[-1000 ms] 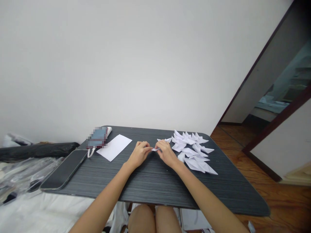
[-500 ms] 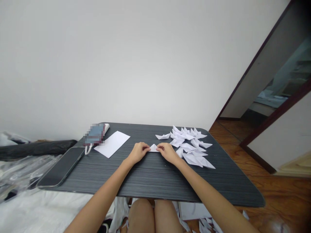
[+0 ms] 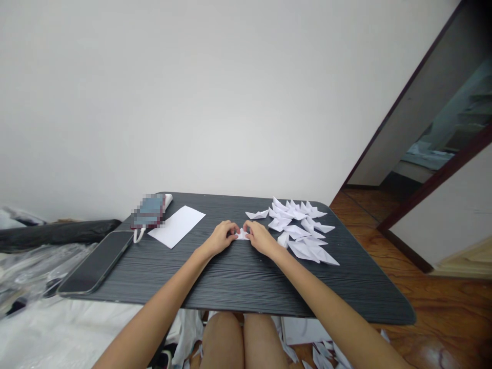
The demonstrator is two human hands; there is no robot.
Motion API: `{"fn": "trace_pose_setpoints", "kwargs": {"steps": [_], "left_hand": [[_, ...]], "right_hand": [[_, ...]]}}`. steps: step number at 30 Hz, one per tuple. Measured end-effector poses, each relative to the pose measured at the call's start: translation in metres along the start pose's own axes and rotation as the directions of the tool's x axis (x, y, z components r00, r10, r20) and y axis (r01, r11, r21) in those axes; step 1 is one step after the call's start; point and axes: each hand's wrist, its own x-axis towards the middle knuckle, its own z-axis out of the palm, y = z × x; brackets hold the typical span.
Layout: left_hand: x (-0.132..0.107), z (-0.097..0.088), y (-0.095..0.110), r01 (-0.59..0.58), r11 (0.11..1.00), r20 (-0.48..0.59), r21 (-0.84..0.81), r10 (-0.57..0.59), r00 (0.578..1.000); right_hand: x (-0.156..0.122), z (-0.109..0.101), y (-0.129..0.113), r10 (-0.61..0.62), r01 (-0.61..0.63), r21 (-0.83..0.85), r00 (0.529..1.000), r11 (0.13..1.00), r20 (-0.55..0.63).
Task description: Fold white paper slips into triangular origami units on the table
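Note:
A small folded piece of white paper (image 3: pixel 242 234) lies on the dark table (image 3: pixel 238 277) between my two hands. My left hand (image 3: pixel 220 238) pinches its left end with curled fingers. My right hand (image 3: pixel 260 237) presses on its right end, fingers closed over it. Most of the paper is hidden under my fingertips. Just right of my right hand lies a pile of several folded white paper boats (image 3: pixel 302 230).
A flat white sheet (image 3: pixel 177 226) lies left of my hands, beside a blurred small object (image 3: pixel 149 211) and a dark phone (image 3: pixel 98 261) near the table's left edge. Paper scraps lie on the wooden floor (image 3: pixel 442 302) under the table. A doorway opens at right.
My hands have drawn closer together over the folded paper, which showed more as a small triangle half a second ago. The view has shifted slightly.

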Motion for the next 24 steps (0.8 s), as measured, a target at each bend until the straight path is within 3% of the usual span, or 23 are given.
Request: {"fn": "trace_pose_setpoints", "kwargs": {"steps": [4, 9, 14, 24], "left_hand": [[-0.007, 0.005, 0.01, -0.19, 0.979, -0.033, 0.072, 0.192, 0.981], [-0.02, 0.005, 0.024, -0.314, 0.915, 0.121, 0.252, 0.293, 0.949], [-0.026, -0.002, 0.036, -0.324, 0.871, 0.192, 0.369, 0.269, 0.944], [-0.014, -0.015, 0.031, -0.259, 0.905, 0.223, 0.337, 0.19, 0.956]], "right_hand": [[-0.013, 0.002, -0.007, -0.137, 0.134, -0.085, 0.99, 0.987, -0.029], [-0.031, 0.002, -0.013, -0.243, 0.241, -0.138, 0.97, 0.961, 0.001], [-0.044, -0.001, -0.021, -0.234, 0.239, -0.191, 0.971, 0.952, 0.048], [-0.053, -0.01, -0.02, -0.135, 0.141, -0.153, 0.99, 0.978, 0.05]]}}
